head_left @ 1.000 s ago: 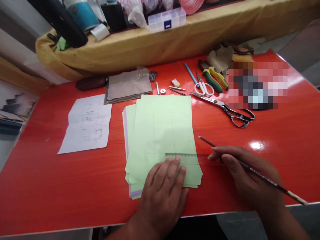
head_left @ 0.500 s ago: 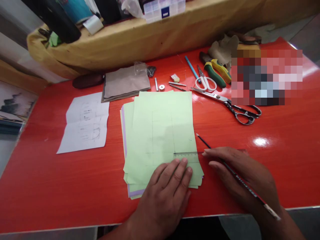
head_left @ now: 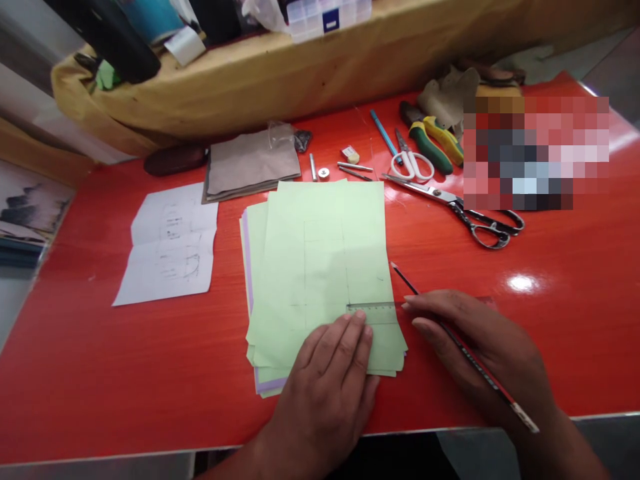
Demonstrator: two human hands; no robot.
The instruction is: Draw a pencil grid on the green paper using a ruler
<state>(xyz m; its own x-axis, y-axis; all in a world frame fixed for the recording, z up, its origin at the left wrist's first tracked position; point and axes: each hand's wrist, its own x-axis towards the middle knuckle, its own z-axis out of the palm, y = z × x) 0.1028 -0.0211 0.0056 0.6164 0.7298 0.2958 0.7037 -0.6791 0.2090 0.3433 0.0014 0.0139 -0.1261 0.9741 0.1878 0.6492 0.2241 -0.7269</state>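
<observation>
My left hand [head_left: 327, 373] lies flat on the lower part of a stack of light green paper [head_left: 285, 267], its fingers stretched forward. Its fingertips touch the near side of a clear ruler [head_left: 373, 313], which reaches across the right edge of the paper. Thin pencil lines forming a tall rectangle show on the top sheet. To the right of the stack, my right hand [head_left: 487, 357] grips a dark pencil with red stripes [head_left: 475, 365]. The pencil's sharpened tip points up and left, just off the paper's edge. Part of the ruler is hidden under my right hand.
On the red table [head_left: 100, 373] lie a creased sketch sheet [head_left: 170, 273], grey-brown leather pieces [head_left: 250, 163], large scissors [head_left: 450, 200], white-handled scissors [head_left: 413, 163], pliers [head_left: 433, 140], an eraser [head_left: 350, 155] and a blue pen [head_left: 385, 137]. A cloth-covered ledge [head_left: 225, 80] runs along the back.
My left fingers have shifted slightly left along the ruler. My right hand has moved a little left with the pencil. The ruler and paper look the same.
</observation>
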